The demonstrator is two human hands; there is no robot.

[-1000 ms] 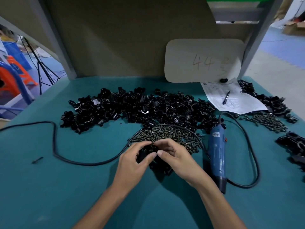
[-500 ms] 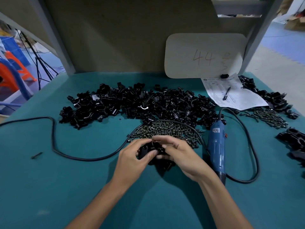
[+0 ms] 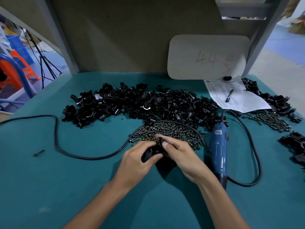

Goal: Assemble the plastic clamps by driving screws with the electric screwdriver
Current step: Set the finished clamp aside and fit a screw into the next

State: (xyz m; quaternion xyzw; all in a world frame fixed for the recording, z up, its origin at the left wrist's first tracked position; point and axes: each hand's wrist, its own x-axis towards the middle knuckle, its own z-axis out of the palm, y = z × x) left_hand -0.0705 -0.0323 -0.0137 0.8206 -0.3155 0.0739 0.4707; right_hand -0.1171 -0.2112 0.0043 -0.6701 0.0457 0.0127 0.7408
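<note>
On the teal desk point(image 3: 79, 187), near the middle of its front edge, both hands work on one black plastic clamp point(image 3: 152, 152) held just above the surface. The left hand point(image 3: 138, 162) grips the clamp's lower body, fingers curled round it and the thumb pressed on its near face. The right hand point(image 3: 181, 157) pinches the clamp's upper part between thumb and fingertips; a round black end point(image 3: 159, 139) stands up above them. What exactly that end is cannot be made out.

Just behind the hands lies a pile of screws point(image 3: 171, 130), and behind that a long heap of black clamp parts point(image 3: 132, 104) stretches across the desk's middle. The blue electric screwdriver point(image 3: 218, 147) lies flat just beside the right hand, untouched, its nose toward the front edge. Its black cord point(image 3: 57, 139) curves round the screw pile and runs off the left edge.

Toward the back right corner a printed sheet point(image 3: 242, 101) carries a pen point(image 3: 229, 95), with a cardboard sign point(image 3: 208, 57) marked "44" propped against the back panel. A second scatter of screws point(image 3: 272, 120) and more black parts point(image 3: 295, 142) lie along the right edge.
</note>
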